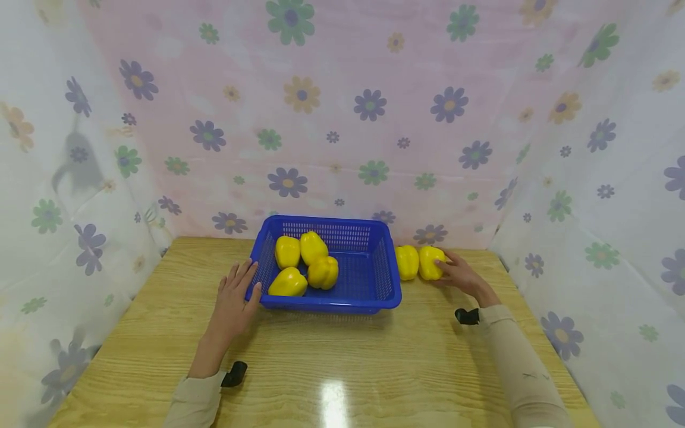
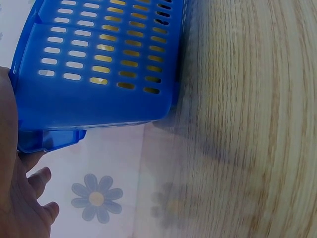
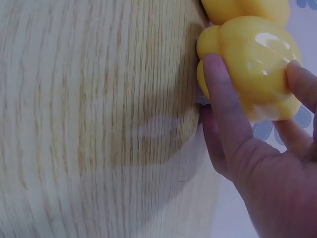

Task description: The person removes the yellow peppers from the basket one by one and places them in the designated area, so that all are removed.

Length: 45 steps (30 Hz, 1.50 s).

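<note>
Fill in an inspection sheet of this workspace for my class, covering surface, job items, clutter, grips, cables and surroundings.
Surface: wood-grain tabletop, with a bright reflection near the camera.
Job items: blue perforated basket holding four yellow bell peppers; inner pepper and outer pepper outside, to its right.
Clutter: nothing seen.
Left grip: fingers extended, touching the basket's left rim.
Right grip: holds the outer pepper.
Cables: nothing seen.
Surroundings: floral-print fabric behind and on both sides.

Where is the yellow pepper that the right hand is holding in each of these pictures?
Head: right of centre, the pepper in the right hand.
Left wrist: not in it.
Right wrist: upper right, large.
Shared landmark: the table, in all three.
</note>
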Motion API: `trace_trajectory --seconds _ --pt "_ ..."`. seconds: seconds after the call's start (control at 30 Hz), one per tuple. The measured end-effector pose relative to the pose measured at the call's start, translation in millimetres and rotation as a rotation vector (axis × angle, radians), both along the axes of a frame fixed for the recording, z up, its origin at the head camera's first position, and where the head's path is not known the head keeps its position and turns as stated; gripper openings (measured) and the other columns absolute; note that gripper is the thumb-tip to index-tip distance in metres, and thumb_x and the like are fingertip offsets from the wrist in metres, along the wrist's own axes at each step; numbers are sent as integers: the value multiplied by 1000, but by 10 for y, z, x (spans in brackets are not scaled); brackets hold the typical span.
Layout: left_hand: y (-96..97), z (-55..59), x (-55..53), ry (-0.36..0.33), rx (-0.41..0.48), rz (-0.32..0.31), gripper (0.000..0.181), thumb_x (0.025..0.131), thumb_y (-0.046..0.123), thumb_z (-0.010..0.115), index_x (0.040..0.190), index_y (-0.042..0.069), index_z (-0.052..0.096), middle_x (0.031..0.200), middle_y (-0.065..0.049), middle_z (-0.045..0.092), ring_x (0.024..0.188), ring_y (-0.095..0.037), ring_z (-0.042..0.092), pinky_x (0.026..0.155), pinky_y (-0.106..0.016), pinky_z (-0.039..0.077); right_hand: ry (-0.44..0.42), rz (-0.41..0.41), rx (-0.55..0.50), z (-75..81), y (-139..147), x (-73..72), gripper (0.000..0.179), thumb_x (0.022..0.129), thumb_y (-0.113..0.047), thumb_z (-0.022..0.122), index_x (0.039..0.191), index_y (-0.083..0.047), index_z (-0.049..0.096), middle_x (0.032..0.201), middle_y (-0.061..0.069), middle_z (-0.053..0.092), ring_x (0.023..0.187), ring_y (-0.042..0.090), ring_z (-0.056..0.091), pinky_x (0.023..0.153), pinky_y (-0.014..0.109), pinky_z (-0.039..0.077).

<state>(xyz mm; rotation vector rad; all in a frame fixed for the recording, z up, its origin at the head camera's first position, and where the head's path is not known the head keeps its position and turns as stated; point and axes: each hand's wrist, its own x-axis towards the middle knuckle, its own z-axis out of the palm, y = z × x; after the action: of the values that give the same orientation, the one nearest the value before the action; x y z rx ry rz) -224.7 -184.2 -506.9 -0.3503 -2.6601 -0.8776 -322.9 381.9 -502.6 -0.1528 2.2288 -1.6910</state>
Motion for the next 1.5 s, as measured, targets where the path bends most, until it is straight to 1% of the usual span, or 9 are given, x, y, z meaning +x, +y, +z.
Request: trace_trajectory --seconds 0.23,0.57,0.8,0.87,0.97,1.1,1.2,1.33,1.5 --pt "-12 14 24 4 9 0 54 106 23 50 155 1 41 163 -20 33 151 -50 21 116 -75 14 -34 20 18 31 -29 -28 67 112 -24 39 164 -6 2 155 41 22 127 39 54 104 53 50" --pt "-15 0 18 1 23 -6 55 106 25 50 156 3 40 164 -20 32 152 -48 18 117 -73 12 -68 1 55 90 -51 -78 69 112 -24 39 163 -4 -1 156 41 21 121 33 58 104 52 50" --pt "-5 -10 18 4 25 2 55 107 26 47 156 3 39 163 -20 34 152 -50 18 117 -73 11 -35 -15 97 95 -60 -86 69 111 -22 40 163 -3 -2 158 43 14 117 32 60 101 50 53" --pt "-3 -9 16 3 24 2 55 107 26 47 156 3 39 163 -20 33 152 -50 18 117 -73 11 -24 -23 109 92 -59 -85 69 112 -22 39 163 -4 -3 158 43 13 118 36 60 101 50 53" --pt "-3 -6 12 2 27 -2 55 107 26 47 156 3 39 163 -20 33 152 -50 18 117 -73 11 -9 -25 115 79 -56 -80 69 112 -22 37 163 -4 -6 159 44 8 126 45 54 101 51 52" --pt "-2 -5 14 1 29 -6 55 107 27 47 156 2 40 164 -20 32 152 -50 18 117 -73 11 -1 -35 103 52 -55 -71 69 112 -19 37 162 -4 -7 159 44 5 138 56 39 100 50 53" --pt "3 -3 19 3 28 -4 55 106 26 48 155 2 40 164 -20 32 152 -50 19 117 -74 11 8 -40 93 29 -53 -70 69 111 -17 38 163 -4 -7 159 44 5 140 58 34 100 50 53" --pt "9 1 24 0 29 -3 55 106 24 49 156 2 39 164 -20 32 152 -50 18 117 -74 11 13 -48 96 10 -50 -65 70 111 -18 39 163 -5 -6 159 44 5 141 58 33 99 50 54" --pt "12 8 25 -1 25 -5 55 106 24 49 156 2 39 163 -21 32 152 -50 18 116 -74 12 6 -62 122 56 -64 -21 71 111 -22 40 163 -5 -6 159 44 3 143 59 28 100 53 52"
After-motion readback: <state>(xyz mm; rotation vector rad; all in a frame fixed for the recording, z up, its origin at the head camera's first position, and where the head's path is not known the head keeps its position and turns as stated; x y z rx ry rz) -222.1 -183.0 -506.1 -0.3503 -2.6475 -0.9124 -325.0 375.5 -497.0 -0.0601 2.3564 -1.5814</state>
